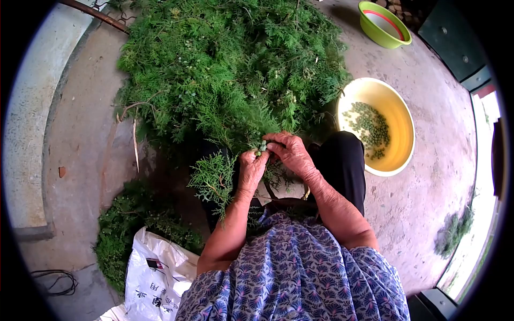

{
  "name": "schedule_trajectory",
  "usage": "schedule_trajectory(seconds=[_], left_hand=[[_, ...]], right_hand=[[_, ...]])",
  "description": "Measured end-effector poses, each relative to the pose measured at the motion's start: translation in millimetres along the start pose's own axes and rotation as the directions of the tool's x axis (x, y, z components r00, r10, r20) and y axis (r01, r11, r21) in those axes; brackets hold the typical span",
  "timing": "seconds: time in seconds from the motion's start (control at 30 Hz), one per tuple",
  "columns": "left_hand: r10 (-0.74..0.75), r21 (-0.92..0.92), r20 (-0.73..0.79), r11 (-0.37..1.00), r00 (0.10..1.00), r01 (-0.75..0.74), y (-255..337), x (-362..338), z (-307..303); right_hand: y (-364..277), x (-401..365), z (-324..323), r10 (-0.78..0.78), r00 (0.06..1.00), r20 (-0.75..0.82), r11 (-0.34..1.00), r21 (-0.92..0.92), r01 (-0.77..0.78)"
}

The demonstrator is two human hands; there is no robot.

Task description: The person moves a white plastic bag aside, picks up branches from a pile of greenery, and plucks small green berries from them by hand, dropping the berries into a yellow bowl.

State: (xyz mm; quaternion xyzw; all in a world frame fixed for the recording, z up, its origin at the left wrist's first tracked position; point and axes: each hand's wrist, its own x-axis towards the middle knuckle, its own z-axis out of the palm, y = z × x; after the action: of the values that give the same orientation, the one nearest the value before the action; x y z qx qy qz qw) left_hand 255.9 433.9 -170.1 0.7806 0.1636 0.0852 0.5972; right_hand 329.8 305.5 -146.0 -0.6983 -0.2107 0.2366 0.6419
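My left hand (pixel 251 170) is closed around an evergreen sprig (pixel 213 179), whose leafy end hangs out beside my left forearm. Pale green seed cones (pixel 262 147) show in a small cluster between my two hands. My right hand (pixel 292 154) meets the left one there, its thumb and fingers pinched on the cones. Just beyond my hands lies a big heap of cut evergreen branches (pixel 214 75). To the right of my knee stands a yellow basin (pixel 404 128) with many loose green cones (pixel 369 125) in its bottom.
A lime-green bowl (pixel 369 27) sits at the far right. A smaller pile of branches (pixel 126 235) and a white printed sack (pixel 152 273) lie to my left. A black cable (pixel 56 282) is coiled on the concrete floor (pixel 80 160). Another green clump (pixel 454 232) lies near the doorway.
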Motion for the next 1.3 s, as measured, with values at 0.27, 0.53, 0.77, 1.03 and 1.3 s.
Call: schedule_trajectory(seconds=[0.27, 0.53, 0.77, 1.03, 1.3], left_hand=[[-0.071, -0.080, -0.035, 0.994, 0.997, 0.068, 10, -4, 0], [-0.293, -0.413, 0.074, 0.861, 0.953, 0.297, 25, -4, -3], [-0.297, -0.505, 0.076, 0.812, 0.952, 0.293, 24, -4, -4], [-0.234, -0.362, 0.045, 0.902, 0.971, 0.234, 21, -4, 0], [-0.223, -0.363, 0.059, 0.903, 0.973, 0.229, 14, -2, 1]], right_hand=[[-3, 0, -2, 0.088, 0.996, -0.006, 0.995, -0.053, -0.088], [-2, -5, 3, 0.385, 0.921, 0.069, 0.824, 0.423, -0.376], [12, -2, -7, 0.309, 0.941, 0.137, 0.512, 0.810, -0.286], [3, 0, -16, 0.205, 0.971, 0.119, 0.499, 0.841, -0.209], [-1, 3, -16, 0.272, 0.948, 0.163, 0.360, 0.897, -0.257]])
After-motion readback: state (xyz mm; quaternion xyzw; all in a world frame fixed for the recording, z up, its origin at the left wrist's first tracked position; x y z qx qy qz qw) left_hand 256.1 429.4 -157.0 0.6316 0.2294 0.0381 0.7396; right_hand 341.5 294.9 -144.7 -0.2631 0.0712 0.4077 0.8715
